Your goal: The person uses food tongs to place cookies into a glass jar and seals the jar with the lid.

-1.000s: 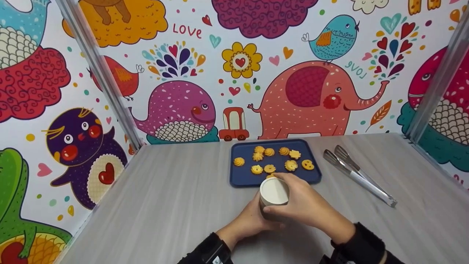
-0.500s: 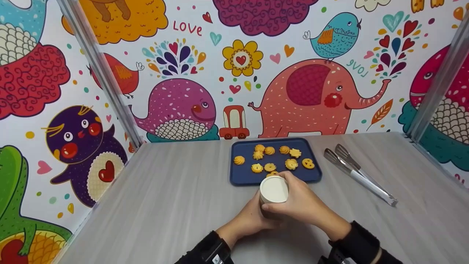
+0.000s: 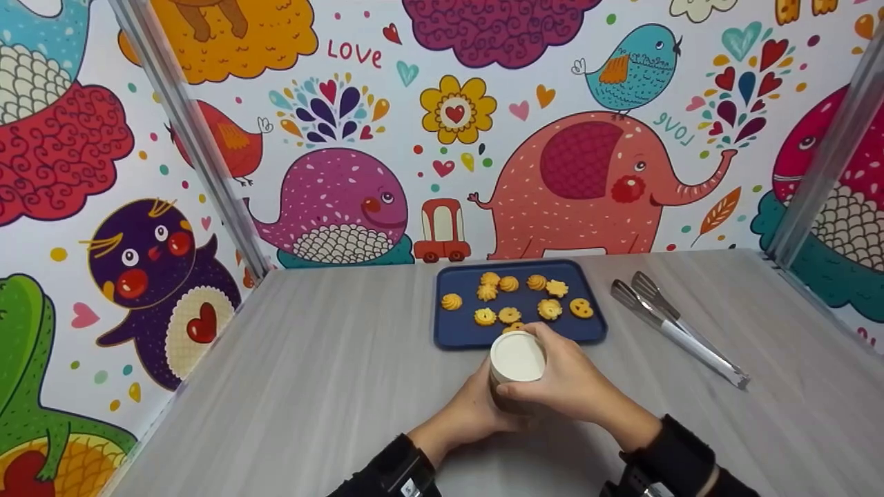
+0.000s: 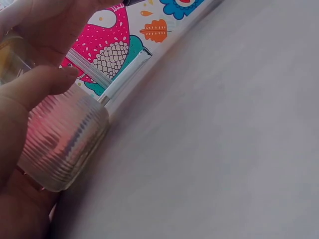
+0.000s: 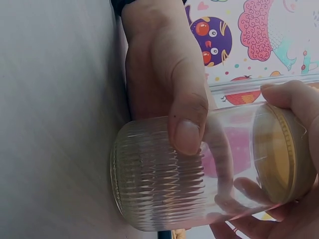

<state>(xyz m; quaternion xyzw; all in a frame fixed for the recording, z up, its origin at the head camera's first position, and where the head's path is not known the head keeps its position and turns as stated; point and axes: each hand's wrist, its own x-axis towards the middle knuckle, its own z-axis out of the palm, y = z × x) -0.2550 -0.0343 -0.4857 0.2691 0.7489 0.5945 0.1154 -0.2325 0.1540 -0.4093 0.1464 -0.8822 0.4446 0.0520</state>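
— Where's the jar [image 3: 516, 373]?

— Lower centre of the head view, upright on the tabletop [image 3: 311, 386], just in front of the tray [image 3: 456, 333] of cookies [image 3: 509, 315].

— And the hands?

— The left hand [image 3: 471, 413] wraps its ribbed glass body from the left; the right hand [image 3: 577, 383] curls round the lid [image 3: 517, 358] from the right. Tongs [image 3: 673, 328] lie further right.

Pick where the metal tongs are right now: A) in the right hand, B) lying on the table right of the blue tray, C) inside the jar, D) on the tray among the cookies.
B: the tongs lie untouched on the table, right of the blue tray, while the left hand and right hand both grip the glass jar.
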